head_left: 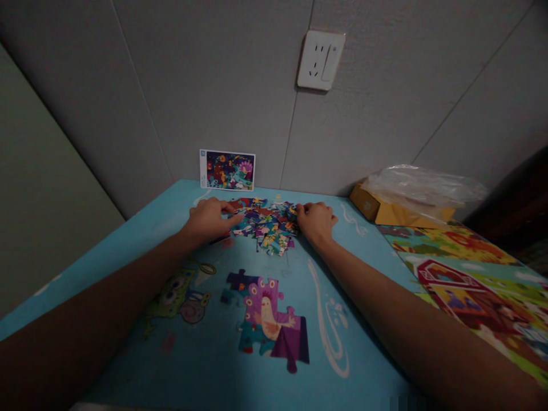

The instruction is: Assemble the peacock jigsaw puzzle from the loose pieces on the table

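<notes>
A loose heap of jigsaw puzzle pieces (263,220) lies near the back of the light blue table. At its left edge is my left hand (209,220), thumb and fingers apart, the fingertips by the outer pieces. My right hand (315,221) is at the heap's right side, its thumb and fingers closed on a dark blue puzzle piece (291,212) that stands tilted above the others; part of the grip is hidden. Closer to me, a joined section of puzzle (276,325) shows a pale bird against purple and teal.
A picture card (228,170) leans against the wall behind the heap. At the right stand a yellow box (396,211) with a clear plastic bag (428,185) on it, and a colourful farm-scene picture (475,285). A wall socket (321,60) is above the blue table (368,342).
</notes>
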Demonstrator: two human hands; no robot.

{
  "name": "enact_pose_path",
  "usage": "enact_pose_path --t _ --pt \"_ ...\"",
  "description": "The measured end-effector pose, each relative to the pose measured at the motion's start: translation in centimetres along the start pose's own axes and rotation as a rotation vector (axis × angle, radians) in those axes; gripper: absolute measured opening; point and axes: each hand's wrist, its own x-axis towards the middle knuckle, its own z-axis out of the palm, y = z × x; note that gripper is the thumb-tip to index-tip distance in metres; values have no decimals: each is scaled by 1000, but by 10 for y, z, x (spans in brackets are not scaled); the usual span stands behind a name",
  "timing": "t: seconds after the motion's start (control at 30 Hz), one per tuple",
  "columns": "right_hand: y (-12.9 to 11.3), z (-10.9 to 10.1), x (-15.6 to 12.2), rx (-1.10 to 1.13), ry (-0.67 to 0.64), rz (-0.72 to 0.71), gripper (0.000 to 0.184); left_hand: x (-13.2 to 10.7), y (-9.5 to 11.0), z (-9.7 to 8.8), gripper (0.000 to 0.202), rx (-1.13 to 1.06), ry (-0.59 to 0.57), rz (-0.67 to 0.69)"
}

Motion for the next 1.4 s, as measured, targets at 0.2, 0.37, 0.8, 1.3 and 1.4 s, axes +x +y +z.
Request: enact_pose_path --t 0.2,0.37,0.8,1.3,1.4 --pt "0 4 -4 34 29 -4 33 -3 8 -1 52 188 -187 28" --pt "-3 3 -8 108 115 -156 26 -3 9 -2 44 163 -208 8" --pt "-21 -5 -27 449 -32 -860 29 -19 22 -6 28 -334 -21 322" --pt "-9 -1 -9 52 24 -18 37 9 -15 -1 26 32 27 -114" --pt "-10 0 -10 1 -25 14 38 8 -17 -7 30 107 24 -137"
